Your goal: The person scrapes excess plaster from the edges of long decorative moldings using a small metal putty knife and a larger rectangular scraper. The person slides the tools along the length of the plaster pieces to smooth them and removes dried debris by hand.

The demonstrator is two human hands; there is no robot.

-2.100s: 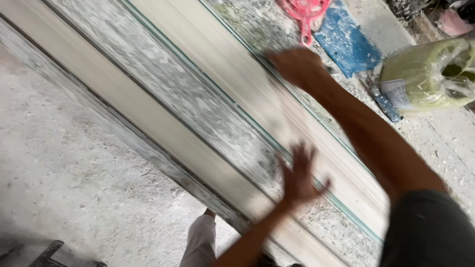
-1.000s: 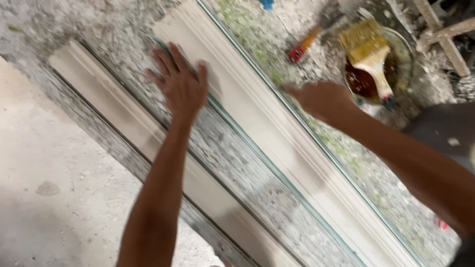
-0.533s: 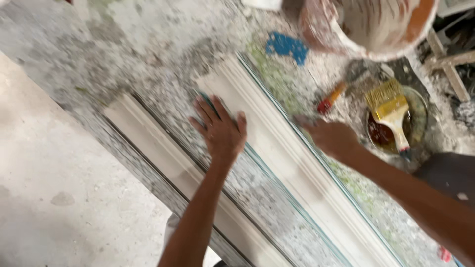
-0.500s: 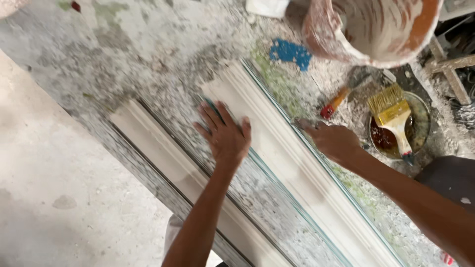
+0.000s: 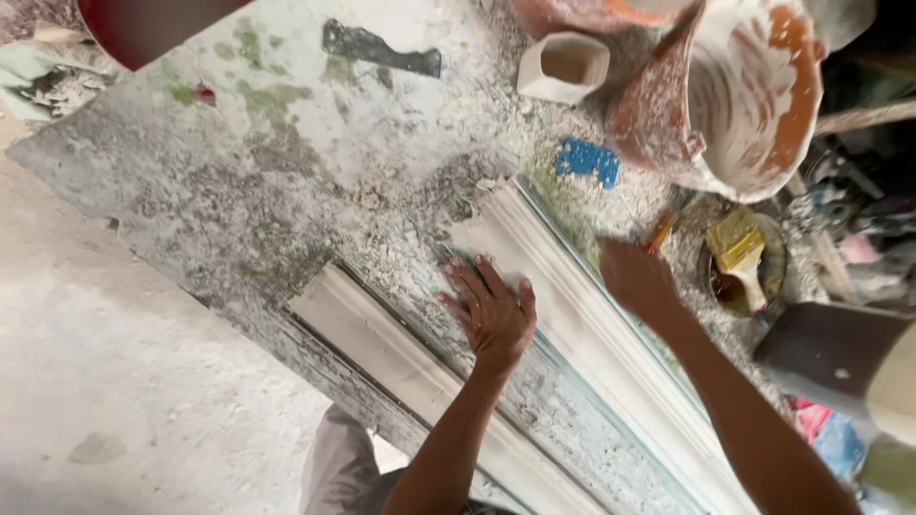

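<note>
A long white plaster moulding (image 5: 572, 305) lies diagonally on a rough, plaster-spattered table (image 5: 286, 162). Its end is near the table's middle. My left hand (image 5: 491, 310) rests flat with fingers spread on the moulding's near edge, close to that end. My right hand (image 5: 634, 277) presses on the moulding's far edge, fingers partly hidden behind it. Neither hand holds anything. A second, narrower white strip (image 5: 382, 348) runs parallel along the table's near edge.
A large plaster-stained bucket (image 5: 735, 95) stands at the back right, with a small white square cup (image 5: 563, 67) beside it. A yellow-bristled brush (image 5: 739, 253) lies in a dark bowl (image 5: 768, 281) just beyond my right hand. A blue patch (image 5: 587, 160) marks the table. The concrete floor (image 5: 95, 381) lies to the left.
The view has travelled along the moulding to its end, bringing the bucket and brush into sight. Both hands have slid along the moulding and stay pressed on it.
</note>
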